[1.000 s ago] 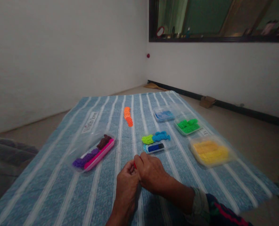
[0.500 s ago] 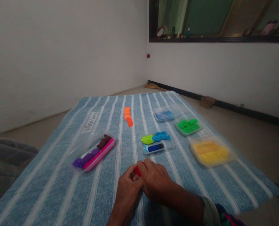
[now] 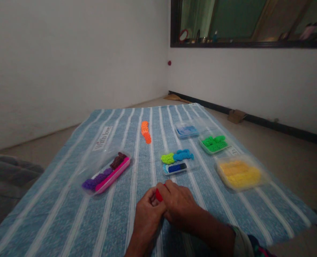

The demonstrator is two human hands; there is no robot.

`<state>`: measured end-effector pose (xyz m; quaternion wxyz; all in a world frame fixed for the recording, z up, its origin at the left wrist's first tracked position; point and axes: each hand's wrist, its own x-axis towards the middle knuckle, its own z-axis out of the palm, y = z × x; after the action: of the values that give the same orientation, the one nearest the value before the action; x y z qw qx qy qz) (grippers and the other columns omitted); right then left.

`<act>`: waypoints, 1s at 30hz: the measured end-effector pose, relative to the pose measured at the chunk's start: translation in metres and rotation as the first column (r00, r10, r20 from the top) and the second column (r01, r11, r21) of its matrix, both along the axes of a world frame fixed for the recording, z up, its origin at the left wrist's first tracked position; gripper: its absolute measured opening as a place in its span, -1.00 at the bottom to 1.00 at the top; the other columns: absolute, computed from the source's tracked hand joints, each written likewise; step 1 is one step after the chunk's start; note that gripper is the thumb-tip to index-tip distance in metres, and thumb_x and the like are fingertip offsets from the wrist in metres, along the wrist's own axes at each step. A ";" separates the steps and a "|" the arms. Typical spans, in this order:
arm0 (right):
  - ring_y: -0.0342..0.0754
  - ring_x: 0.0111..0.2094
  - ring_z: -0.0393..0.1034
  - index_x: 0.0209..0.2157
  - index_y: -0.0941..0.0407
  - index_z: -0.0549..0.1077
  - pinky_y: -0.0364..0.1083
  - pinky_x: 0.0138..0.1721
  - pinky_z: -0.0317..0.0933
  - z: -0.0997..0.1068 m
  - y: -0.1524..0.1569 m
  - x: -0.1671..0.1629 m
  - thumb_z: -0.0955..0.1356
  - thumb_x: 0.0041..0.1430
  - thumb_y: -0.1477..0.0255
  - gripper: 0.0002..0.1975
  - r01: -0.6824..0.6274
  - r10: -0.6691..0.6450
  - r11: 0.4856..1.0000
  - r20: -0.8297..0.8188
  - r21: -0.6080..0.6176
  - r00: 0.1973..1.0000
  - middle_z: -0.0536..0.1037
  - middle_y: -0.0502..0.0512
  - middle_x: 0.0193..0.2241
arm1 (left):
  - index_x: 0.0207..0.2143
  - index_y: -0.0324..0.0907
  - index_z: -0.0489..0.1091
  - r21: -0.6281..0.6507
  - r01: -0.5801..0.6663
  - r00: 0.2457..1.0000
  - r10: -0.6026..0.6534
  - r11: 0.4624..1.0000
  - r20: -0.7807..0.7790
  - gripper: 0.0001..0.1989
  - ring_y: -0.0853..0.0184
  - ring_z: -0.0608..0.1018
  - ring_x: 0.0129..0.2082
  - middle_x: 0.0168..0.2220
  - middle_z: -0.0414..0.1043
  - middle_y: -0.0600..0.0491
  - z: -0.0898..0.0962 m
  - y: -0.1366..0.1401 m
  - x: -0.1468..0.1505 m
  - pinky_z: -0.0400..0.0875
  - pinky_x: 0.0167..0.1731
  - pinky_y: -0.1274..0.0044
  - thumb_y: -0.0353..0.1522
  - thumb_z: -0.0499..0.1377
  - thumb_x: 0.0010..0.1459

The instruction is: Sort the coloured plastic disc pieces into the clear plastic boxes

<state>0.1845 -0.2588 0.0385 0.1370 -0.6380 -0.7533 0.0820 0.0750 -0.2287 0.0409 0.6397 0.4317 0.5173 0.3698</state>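
Cloth [image 3: 67, 221] with blue and white stripes covers the tabletop; its far edge lies well beyond the hands, and a wide stretch of it separates the left hand [image 3: 148, 213] from the left box [image 3: 113, 177]. Both this hand and the right hand [image 3: 179, 202] are nearly closed, their fingers curled together around a small red piece [image 3: 159, 195]. The piece looks smooth, but its full shape is hidden. Farther ahead, an orange strip [image 3: 146, 132], bumpy and slightly bent, lies flat. Directly in front of the hands stands the middle box [image 3: 180, 172], of transparent plastic, with lime and blue lumps. To the right are the green-filled box [image 3: 214, 152] and the yellow-filled box [image 3: 220, 178].
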 end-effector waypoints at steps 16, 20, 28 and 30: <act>0.04 -0.14 0.43 -0.08 0.04 0.47 -0.11 -0.26 0.14 0.037 0.084 0.075 0.26 0.24 0.29 -0.73 -0.175 0.222 0.960 0.213 -0.217 0.951 0.56 0.17 -0.19 | -0.24 -0.21 0.44 0.188 0.251 0.927 -0.180 0.949 -0.330 -0.60 0.36 0.43 -0.50 -0.52 0.39 0.14 0.000 0.018 -0.008 0.30 -0.44 0.50 -0.30 0.31 -0.20; 0.08 -0.09 0.43 -0.02 0.02 0.44 -0.10 -0.24 0.17 0.035 0.097 0.069 0.25 0.24 0.25 -0.67 -0.198 0.267 0.941 0.241 -0.275 0.933 0.57 0.18 -0.14 | -0.20 -0.20 0.42 0.185 0.290 0.908 -0.208 0.939 -0.364 -0.58 0.36 0.40 -0.49 -0.51 0.35 0.14 -0.009 0.020 -0.009 0.27 -0.43 0.49 -0.27 0.29 -0.18; 0.08 -0.10 0.45 -0.05 0.03 0.47 -0.11 -0.26 0.17 0.027 0.107 0.072 0.28 0.20 0.20 -0.66 -0.233 0.304 0.927 0.224 -0.293 0.926 0.58 0.17 -0.14 | -0.20 -0.21 0.41 0.159 0.285 0.901 -0.207 0.945 -0.382 -0.56 0.36 0.36 -0.48 -0.51 0.32 0.15 -0.011 0.021 -0.011 0.25 -0.41 0.48 -0.24 0.30 -0.19; 0.08 -0.11 0.45 -0.03 0.02 0.46 -0.11 -0.26 0.17 0.024 0.107 0.072 0.30 0.19 0.20 -0.65 -0.228 0.295 0.930 0.216 -0.288 0.931 0.58 0.16 -0.14 | -0.19 -0.20 0.40 0.148 0.273 0.910 -0.205 0.951 -0.362 -0.55 0.37 0.35 -0.49 -0.52 0.30 0.16 -0.013 0.021 -0.011 0.24 -0.42 0.50 -0.23 0.30 -0.19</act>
<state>0.2569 -0.1516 0.0622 -0.0577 -0.5485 -0.8263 0.1141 0.0643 -0.2075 0.0284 0.5353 0.6102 0.5247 0.2567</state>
